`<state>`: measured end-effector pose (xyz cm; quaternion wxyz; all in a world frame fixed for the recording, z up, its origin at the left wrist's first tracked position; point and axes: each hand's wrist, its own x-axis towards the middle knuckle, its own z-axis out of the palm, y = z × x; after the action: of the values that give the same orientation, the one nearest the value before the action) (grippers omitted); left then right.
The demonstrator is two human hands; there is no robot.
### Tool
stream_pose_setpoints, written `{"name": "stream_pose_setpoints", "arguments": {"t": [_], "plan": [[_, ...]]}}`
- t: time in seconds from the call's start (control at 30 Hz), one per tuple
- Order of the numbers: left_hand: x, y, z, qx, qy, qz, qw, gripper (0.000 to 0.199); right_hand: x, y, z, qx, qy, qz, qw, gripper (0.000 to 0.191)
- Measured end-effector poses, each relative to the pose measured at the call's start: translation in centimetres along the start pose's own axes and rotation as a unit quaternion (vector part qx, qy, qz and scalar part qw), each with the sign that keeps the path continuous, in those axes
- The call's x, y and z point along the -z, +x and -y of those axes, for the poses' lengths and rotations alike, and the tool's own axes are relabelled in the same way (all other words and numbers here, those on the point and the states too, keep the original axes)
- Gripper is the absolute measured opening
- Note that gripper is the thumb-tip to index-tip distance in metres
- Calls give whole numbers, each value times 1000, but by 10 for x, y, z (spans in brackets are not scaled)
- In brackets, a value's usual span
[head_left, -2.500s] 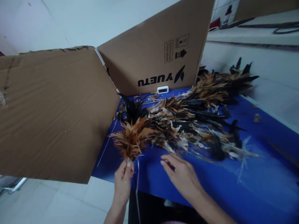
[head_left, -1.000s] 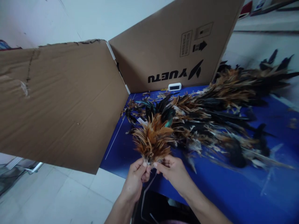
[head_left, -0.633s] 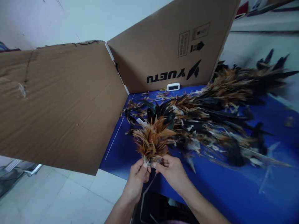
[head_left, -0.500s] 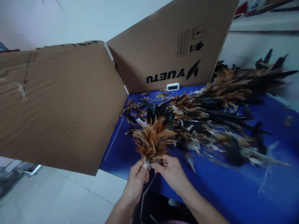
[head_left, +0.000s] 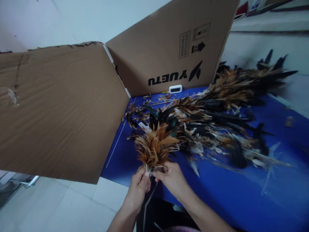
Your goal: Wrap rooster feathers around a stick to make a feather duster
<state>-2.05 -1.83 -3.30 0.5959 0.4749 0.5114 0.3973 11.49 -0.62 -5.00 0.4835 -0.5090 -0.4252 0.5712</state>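
Feather bunch was above bench. Two cardboard panels walled left and back; left hand and right hand pinched bunch's base; one white device sat near back panel; one feather heap sprawled right.

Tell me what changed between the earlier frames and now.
The right hand, empty above the blue table at first, moved left and took hold at the base of the feather bundle. The left hand kept its hold, shifting slightly right with it. The cardboard and white device stayed put.
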Motion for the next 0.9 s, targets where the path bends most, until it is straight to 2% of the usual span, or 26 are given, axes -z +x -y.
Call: {"name": "stream_pose_setpoints", "arguments": {"t": [0.2,0.3,0.43,0.53,0.63,0.73,0.83,0.9], "plan": [[8,-2,0,16,-10,25,1000,33,-1,1,0,21,27,3,999,12],[9,-2,-1,19,-23,29,999,34,-2,1,0,18,19,5,1000,8],[9,-1,-1,7,-42,7,999,33,-5,0,2,27,-12,3,1000,11],[10,-1,-3,10,-53,-13,998,33,-2,-3,6,44,-44,27,998,13],[14,0,-10,8,-61,-22,998,33,13,-6,16,76,-91,50,992,17],[22,-1,-18,5,-81,-50,995,33,42,-3,29,105,-195,32,975,18],[32,-3,-24,-5,-103,-71,992,30,75,11,40,138,-329,-12,934,17],[38,-5,-27,-14,-112,-79,990,29,90,25,45,159,-427,-26,890,18]]}}
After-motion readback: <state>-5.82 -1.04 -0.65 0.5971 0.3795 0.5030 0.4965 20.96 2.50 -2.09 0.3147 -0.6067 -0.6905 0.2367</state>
